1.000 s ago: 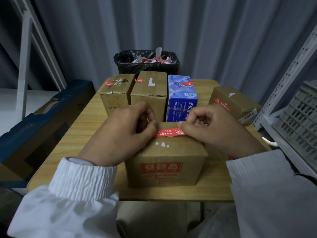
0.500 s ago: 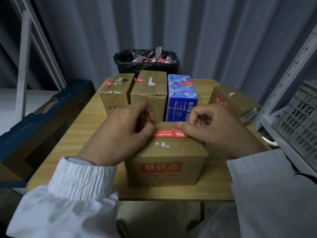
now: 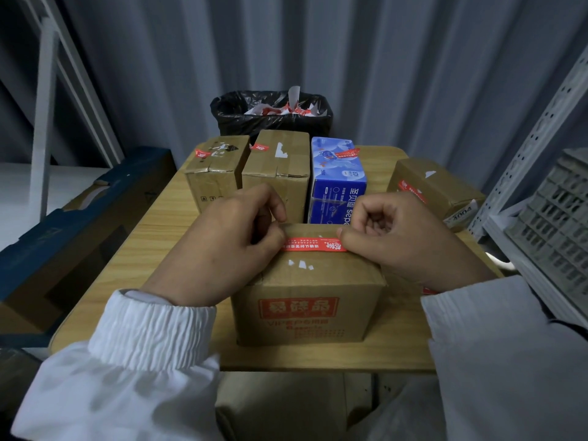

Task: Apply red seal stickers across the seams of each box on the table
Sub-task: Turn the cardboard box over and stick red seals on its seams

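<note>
In the head view, a brown cardboard box with a red printed panel (image 3: pixel 305 291) stands at the 6 o'clock edge of the light wooden table (image 3: pixel 152 249). A long red seal sticker with white lettering (image 3: pixel 313 244) stretches across the box's top, running from 9 to 3 o'clock. The left hand (image 3: pixel 219 246) has its fingers curled and pinches the sticker's 9 o'clock end between thumb and forefinger. The right hand (image 3: pixel 404 240) is also curled, its thumb bearing on the 3 o'clock end; the forefinger seems to back it, though that contact is hidden. At 12 o'clock stand two plain brown cartons (image 3: pixel 276 160) and a blue printed tissue carton (image 3: pixel 337 179), each showing a red sticker, and a tilted brown carton (image 3: pixel 436 189) lies at 2 o'clock. A black bin bag of peeled backing scraps (image 3: pixel 270 113) sits beyond them. To lay this seal well, I judge the strip should be kept taut and level, centred over the seam, then pressed down from the middle outward so that no crease or bubble is trapped, before both ends are rubbed flat.
</note>
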